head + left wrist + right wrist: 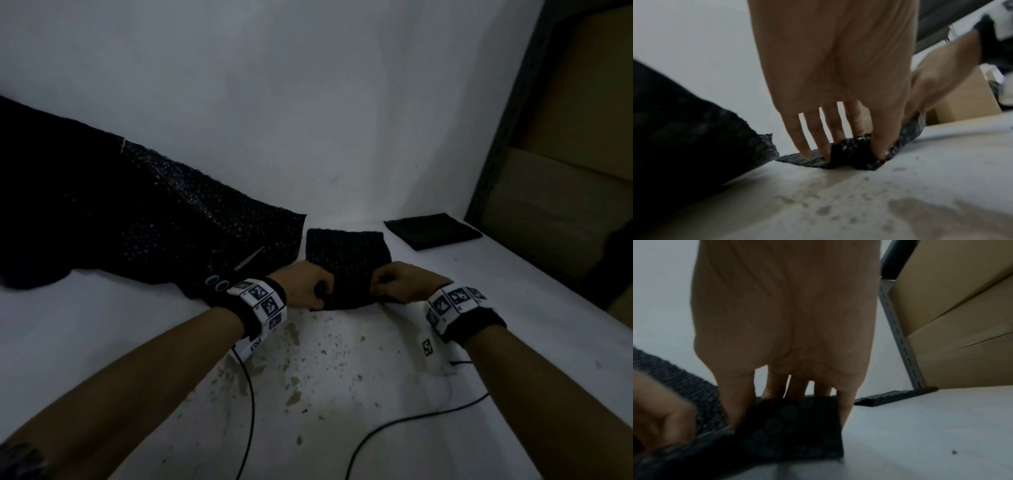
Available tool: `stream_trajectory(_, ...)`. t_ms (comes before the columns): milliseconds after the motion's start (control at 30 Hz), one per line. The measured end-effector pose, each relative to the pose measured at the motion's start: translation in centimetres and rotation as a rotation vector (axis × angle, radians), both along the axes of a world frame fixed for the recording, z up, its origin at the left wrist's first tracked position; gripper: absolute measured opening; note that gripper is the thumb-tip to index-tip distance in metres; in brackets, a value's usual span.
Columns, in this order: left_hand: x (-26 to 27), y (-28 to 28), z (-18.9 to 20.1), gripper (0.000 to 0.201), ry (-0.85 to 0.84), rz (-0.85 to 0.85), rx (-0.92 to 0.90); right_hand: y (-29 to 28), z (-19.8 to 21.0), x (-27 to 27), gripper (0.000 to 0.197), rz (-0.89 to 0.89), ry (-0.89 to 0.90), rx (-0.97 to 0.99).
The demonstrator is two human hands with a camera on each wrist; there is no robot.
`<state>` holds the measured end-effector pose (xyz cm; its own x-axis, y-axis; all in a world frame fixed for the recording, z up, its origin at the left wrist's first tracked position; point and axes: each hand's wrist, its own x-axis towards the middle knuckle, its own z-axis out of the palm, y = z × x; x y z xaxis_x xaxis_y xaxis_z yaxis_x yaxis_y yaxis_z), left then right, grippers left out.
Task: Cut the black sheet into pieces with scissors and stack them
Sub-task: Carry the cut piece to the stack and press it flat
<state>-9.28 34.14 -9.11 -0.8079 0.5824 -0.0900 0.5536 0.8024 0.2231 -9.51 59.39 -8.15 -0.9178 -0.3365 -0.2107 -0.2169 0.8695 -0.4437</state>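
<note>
— While the near edge of the cut piece (347, 255) is lifted off the white table (342, 377), how is it being held?

— It is pinched at both near corners. The left corner is gripped by the left hand (306, 286), thumb and fingers curled round the bunched edge, as is shown in the left wrist view, where the material is crumpled between the fingertips (878, 150). The right corner is gripped by the right hand (399, 281), with the edge folded up over the curled fingers (845, 404).

— Where is the large black sheet (137, 219) placed?

— It is spread across the left part of the table, just beside the cut piece; a narrow gap is seen between their edges. A bubbled texture is visible on both.

— And the scissors (236, 269)?

— They are laid on the sheet's near right corner, with the blades pointed away and the blue-ringed handles close to the left wrist band (260, 303). They are touched by neither hand.

— Is anything stacked?

— A flat black stack (433, 230) is set apart on the right, near a metal rack upright (900, 340) and cardboard boxes (575, 164). How many pieces are in it cannot be told.

— Anything else?

— Dark specks are scattered on the table, and a black cable (394, 425) is trailed across the near side.
</note>
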Motion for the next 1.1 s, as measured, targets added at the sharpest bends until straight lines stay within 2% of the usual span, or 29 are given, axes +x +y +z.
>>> stream_trajectory(100, -0.5, -0.8, 0.0, 0.018, -0.042, 0.047, 0.101, 0.3, 1.1, 0.2, 0.027, 0.000, -0.018, -0.098)
stream_trajectory(200, -1.6, -1.7, 0.4, 0.004, -0.183, 0.214, 0.310, 0.6, 1.5, 0.5, 0.045, -0.064, -0.142, -0.275)
stream_trajectory(300, -2.3, -2.1, 0.6, 0.013, -0.260, 0.361, 0.490, 1.4, 1.2, 0.0, 0.078, -0.118, -0.212, -0.375)
stream_trajectory(333, -2.4, -2.2, 0.5, 0.019, -0.261, 0.384, 0.527, 1.6, 0.9, -0.4, 0.074, -0.155, -0.192, -0.407)
stream_trajectory(367, -2.4, -2.2, 0.4, 0.029, -0.282, 0.404, 0.573, 1.7, 0.7, -0.7, 0.060, -0.202, -0.175, -0.443)
stream_trajectory(433, -2.1, -2.1, 0.5, 0.044, -0.417, 0.436, 0.709, 1.7, 0.1, -1.2, 0.035, -0.301, -0.162, -0.498)
stream_trajectory(467, -1.9, -2.1, 0.6, 0.044, -0.480, 0.421, 0.747, 1.6, -0.1, -1.2, 0.032, -0.333, -0.164, -0.487)
stream_trajectory(567, -2.3, -2.1, 0.2, 0.038, -0.453, 0.409, 0.651, 1.7, -0.9, -1.6, 0.036, -0.366, -0.206, -0.356)
stream_trajectory(667, -2.6, -2.0, -0.5, 0.017, -0.471, 0.471, 0.672, 2.0, -1.4, -2.1, 0.043, -0.407, -0.219, -0.275)
stream_trajectory(767, -2.6, -1.4, -0.7, 0.008, -0.418, 0.483, 0.617, 2.0, -1.2, -2.7, 0.036, -0.424, -0.200, -0.240)
stream_trajectory(867, -2.4, -0.4, -0.6, 0.012, -0.353, 0.486, 0.461, 2.2, -1.2, -3.0, 0.037, -0.465, -0.143, -0.198)
stream_trajectory(933, -2.5, 0.1, -0.6, 0.016, -0.320, 0.482, 0.375, 2.2, -1.4, -3.1, 0.041, -0.461, -0.111, -0.103)
stream_trajectory(1100, -3.3, 0.5, -1.1, 0.039, -0.319, 0.528, 0.315, 2.0, -2.0, -3.1, 0.035, -0.488, -0.051, 0.020)
